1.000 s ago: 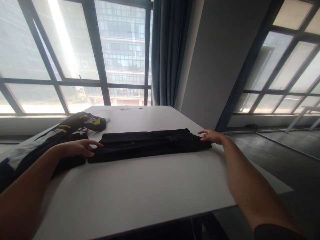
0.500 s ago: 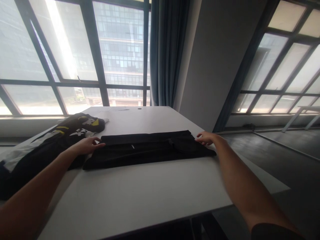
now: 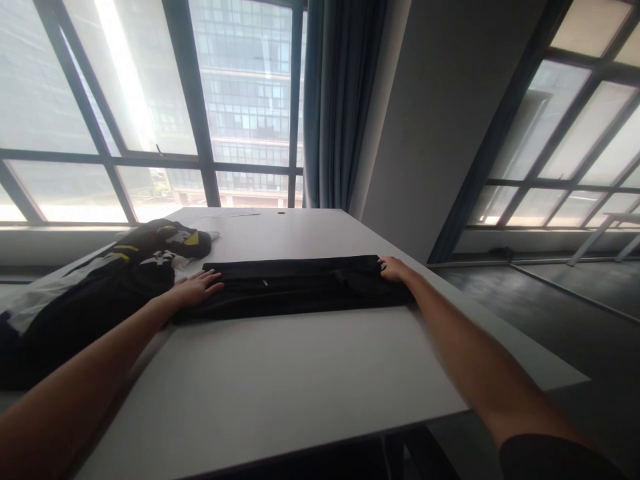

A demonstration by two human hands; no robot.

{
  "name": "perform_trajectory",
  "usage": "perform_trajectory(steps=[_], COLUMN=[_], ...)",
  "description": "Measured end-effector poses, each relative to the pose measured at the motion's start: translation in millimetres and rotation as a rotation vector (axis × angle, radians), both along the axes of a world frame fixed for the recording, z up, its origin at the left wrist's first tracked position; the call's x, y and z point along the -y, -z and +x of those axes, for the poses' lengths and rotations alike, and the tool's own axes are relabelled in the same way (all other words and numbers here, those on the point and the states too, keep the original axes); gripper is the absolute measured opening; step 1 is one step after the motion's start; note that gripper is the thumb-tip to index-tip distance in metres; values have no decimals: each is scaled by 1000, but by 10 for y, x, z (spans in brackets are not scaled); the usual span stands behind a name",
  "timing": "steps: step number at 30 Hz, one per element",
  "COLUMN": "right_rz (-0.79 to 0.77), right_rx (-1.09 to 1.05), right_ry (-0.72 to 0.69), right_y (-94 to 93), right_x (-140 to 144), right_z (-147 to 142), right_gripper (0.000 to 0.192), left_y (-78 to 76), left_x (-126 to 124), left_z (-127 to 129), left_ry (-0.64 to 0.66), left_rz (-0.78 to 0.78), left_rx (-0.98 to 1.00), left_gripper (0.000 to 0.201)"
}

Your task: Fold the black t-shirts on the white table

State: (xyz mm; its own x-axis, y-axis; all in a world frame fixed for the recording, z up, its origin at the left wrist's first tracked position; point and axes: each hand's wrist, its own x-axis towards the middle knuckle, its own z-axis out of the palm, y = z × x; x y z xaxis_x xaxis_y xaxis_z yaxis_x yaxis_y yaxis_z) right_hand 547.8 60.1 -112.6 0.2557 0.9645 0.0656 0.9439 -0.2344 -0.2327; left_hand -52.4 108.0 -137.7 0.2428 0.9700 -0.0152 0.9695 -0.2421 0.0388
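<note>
Nearest, a dark sleeve (image 3: pixel 550 457) shows on the person's right arm beside the near edge of the white counter (image 3: pixel 300 373). Beyond that edge, a black cloth (image 3: pixel 300 297) lies across the middle of the counter, its right end near the right edge and its left end close to the left edge. It is already folded into a long, narrow strip, with a small white mark (image 3: pixel 265 283) on top. The left hand (image 3: pixel 197 289) rests flat over the strip's left end, its grip open, fingers spread and holding nothing. The right hand (image 3: pixel 393 269) is at the far right corner, fingers curled in; whether its grip pinches the cloth, I cannot tell. The lengthwise folding looks mostly done, by my judgement; what seems left is the uneven ridge along the top and the bunched patch toward the right end. Along the left edge, a pile of clothes (image 3: pixel 115 280) with yellow and white patches lies loose and unfolded. Near the far edge is a round hole (image 3: pixel 281 213), and behind it hang a blue-grey curtain (image 3: pixel 335 100) and tall windows (image 3: pixel 245 87).
</note>
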Motion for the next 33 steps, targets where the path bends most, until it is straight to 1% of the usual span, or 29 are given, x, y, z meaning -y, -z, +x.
perform_trajectory(steps=[4,6,8,11,13,15,16,18,21,23,25,27,28,31,33], right_rz=[105,142,179,217,208,184,172,147,123,127,127,123,124,144,154], right_rx=[132,173,181,96,30,19,36,95,177,184,148,102,85,69,71], right_ry=[11,26,43,42,27,6,0,-10,-32,-75,-140,-209,-229,-226,-213], right_y=[73,102,112,80,32,-19,-39,-58,-25,23,72,107,117,120,112], right_x=[-222,-332,-432,-536,-543,-485,-434,-303,-105,-12,46,79,89,109,115], right_z=[-123,-192,-259,-331,-344,-332,-322,-302,-290,-280,-255,-214,-192,-137,-118], right_gripper=[59,59,55,44,44,46,46,43,38,35,33,33,31,22,18], left_y=[-37,-78,-127,-200,-248,-297,-321,-363,-384,-361,-308,-236,-199,-109,-81], left_x=[-109,-140,-147,-121,-95,-68,-54,-11,101,189,255,280,279,259,258], left_z=[50,91,135,193,222,246,258,285,322,321,279,193,140,-1,-36], left_ry=[-34,-46,-61,-121,-141,-117,-92,-15,128,198,234,233,211,136,108], left_rz=[9,14,52,195,319,403,414,376,269,212,166,116,89,30,13], left_rx=[7,4,4,-2,-17,-16,-1,53,125,146,164,189,200,209,179], left_gripper=[72,72,71,63,56,51,51,54,57,59,62,66,68,70,69])
